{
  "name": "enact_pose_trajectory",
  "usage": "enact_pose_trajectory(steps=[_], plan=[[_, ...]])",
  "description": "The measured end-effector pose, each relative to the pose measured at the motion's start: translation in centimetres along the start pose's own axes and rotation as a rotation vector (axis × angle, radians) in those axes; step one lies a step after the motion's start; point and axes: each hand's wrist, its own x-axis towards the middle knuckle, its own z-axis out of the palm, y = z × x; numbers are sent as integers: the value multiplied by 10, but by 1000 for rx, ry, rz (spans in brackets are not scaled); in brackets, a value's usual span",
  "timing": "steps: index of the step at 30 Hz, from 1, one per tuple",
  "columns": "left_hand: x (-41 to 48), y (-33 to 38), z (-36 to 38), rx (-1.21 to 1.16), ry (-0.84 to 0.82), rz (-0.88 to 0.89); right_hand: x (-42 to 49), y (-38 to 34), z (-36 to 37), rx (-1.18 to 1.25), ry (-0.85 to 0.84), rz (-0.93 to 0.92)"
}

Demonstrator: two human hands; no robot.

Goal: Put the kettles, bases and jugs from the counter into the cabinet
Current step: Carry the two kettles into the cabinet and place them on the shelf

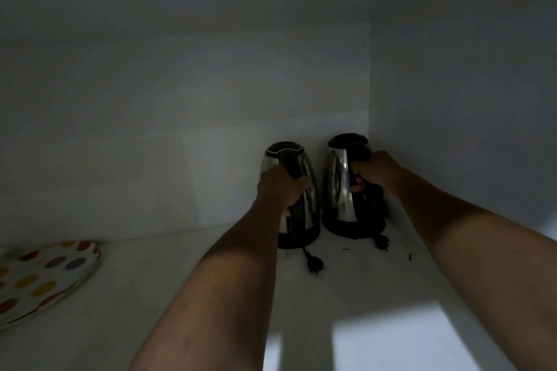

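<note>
Two steel kettles with black lids and handles stand side by side on black bases in the back right corner of a dim white cabinet shelf (168,286). My left hand (278,187) grips the handle of the left kettle (309,190). My right hand (376,172) grips the handle of the right kettle (337,187), which stands against the right wall. The left kettle's base (297,239) and the right kettle's base (352,227) each trail a short black cord with a plug (313,263) lying on the shelf.
A white plate with coloured dots (45,277) lies on the shelf at the far left. The cabinet's back wall (180,129) and right wall (452,99) close the corner. Small dark specks lie on the shelf near the right kettle.
</note>
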Motion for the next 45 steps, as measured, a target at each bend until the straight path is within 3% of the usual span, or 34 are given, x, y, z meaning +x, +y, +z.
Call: enact_pose_trajectory(steps=[11,19,30,35,45], plan=[[-1,2,-9,-55,-209,-33,49,41,4,-108,19,-71],[5,1,-7,-62,-217,-29,-9,15,3,-130,122,-98],[-10,-1,-5,127,-50,12,-24,12,6,-340,224,-54],[-44,12,-20,293,69,58,-66,-4,-6,-500,300,-216],[-206,27,-78,339,148,62,-208,-48,-7,-471,-162,-416]])
